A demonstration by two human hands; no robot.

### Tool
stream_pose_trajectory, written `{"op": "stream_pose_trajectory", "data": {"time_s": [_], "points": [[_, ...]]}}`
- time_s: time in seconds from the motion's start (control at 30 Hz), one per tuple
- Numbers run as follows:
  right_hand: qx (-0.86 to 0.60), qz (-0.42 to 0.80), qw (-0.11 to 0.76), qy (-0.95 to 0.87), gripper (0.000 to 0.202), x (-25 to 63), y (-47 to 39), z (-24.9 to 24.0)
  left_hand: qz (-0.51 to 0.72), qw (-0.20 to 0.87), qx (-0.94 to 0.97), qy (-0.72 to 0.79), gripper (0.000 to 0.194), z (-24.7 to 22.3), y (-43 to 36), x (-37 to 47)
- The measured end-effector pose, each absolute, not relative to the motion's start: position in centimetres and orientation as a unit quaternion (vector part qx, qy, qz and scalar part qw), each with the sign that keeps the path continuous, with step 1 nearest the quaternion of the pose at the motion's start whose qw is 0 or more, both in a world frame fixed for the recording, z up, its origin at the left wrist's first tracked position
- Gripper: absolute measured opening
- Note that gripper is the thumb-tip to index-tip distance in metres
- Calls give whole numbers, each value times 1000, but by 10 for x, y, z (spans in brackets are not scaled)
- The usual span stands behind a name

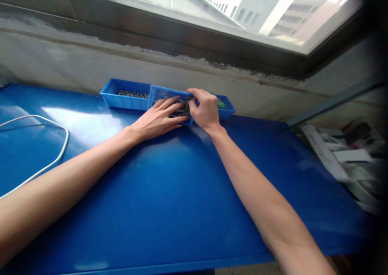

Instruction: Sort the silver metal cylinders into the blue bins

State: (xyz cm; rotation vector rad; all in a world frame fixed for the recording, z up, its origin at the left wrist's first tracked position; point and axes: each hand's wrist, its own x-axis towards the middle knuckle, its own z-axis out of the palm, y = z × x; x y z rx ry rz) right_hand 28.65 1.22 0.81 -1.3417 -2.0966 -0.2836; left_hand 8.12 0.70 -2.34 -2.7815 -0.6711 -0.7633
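Note:
In the head view a blue plastic bin point(154, 93) holds a number of dark, elongated pieces point(183, 110) whose kind I cannot make out. My left hand point(162, 115) lies across the bin's front and left part, fingers outstretched and spread over the pieces. At the bin's right end, my right hand point(205, 108) is closed around the rim, with the thumb toward the inside. My hands hide much of the bin's front wall and contents.
To the left, another blue bin point(125, 102) contains small dark metallic parts point(133, 94). A third blue bin point(227, 113) with something green inside stands at right. A white cable point(65, 139) curves over the blue table point(178, 194). Behind are a wall and window.

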Motion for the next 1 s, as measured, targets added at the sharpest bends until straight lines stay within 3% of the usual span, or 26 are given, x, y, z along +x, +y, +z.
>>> {"op": "stream_pose_trajectory", "data": {"time_s": [0.57,0.8,1.0], "points": [[-507,-154,316,-787,50,279,2,-4,-271,95,-918,-274,31,-24,1,92],[-498,-175,298,-795,49,286,1,-9,-252,123,-916,-287,37,-22,-2,92],[-452,-130,361,-805,48,294,4,-9,-259,114,-918,-278,38,-25,0,91]]}}
